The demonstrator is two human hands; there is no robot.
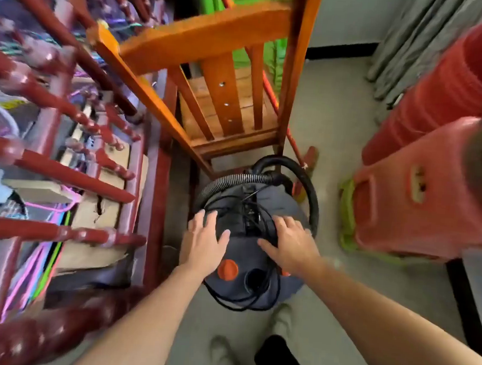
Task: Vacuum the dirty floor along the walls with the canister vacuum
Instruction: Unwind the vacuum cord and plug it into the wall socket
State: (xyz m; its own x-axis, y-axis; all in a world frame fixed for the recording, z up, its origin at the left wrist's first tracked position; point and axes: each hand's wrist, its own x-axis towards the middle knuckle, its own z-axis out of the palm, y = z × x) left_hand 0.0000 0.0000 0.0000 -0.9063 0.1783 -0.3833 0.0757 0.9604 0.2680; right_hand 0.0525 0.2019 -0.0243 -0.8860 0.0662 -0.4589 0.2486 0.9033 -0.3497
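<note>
**Both hands laid flat on canister vac**

L hand [205, 238] is spread, fingers apart, palm pressed on the top-left of the dark grey round plastic canister vacuum [246, 248]; nothing is clasped. R hand [291, 244] is likewise splayed flat on the top-right, fingers apart, partly over the black power cord [242, 303] looped loosely on the lid. An orange round button [227, 269] is seen at 6 o'clock of the L hand. The ribbed black hose [309, 187] is curled from 12 to 3 o'clock round the vac. The vac sits on the grey concrete floor [326, 288], w/ an orange wooden slat-back chair [220, 95] just beyond at 12, a dark red turned-wood railing [72, 176] at 9, and stacked red plastic stools [422, 180] at 3.
</note>
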